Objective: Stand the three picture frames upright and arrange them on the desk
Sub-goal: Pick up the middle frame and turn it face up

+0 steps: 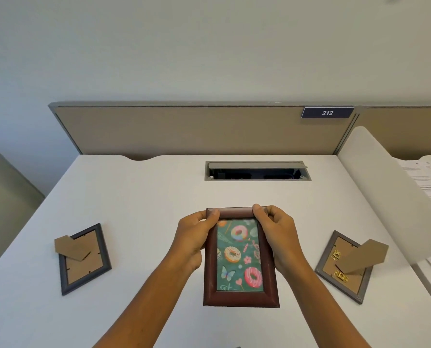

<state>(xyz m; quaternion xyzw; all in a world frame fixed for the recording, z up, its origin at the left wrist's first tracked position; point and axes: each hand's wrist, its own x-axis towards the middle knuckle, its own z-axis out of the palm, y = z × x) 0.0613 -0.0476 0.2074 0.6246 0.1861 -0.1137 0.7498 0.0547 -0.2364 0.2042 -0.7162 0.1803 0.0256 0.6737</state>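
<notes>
Brown frame mid-surface, near edge | L hand + R hand gripping its top corners, pic facing up | grey frames face-down either side, stands out | risk: stand slips on smooth surface, frame tips.

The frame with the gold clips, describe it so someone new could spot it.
On the white desk, look right of the reddish-brown frame held in both hands. The grey frame lies face down there, stand flap raised; only it has gold clips on its back.
</notes>
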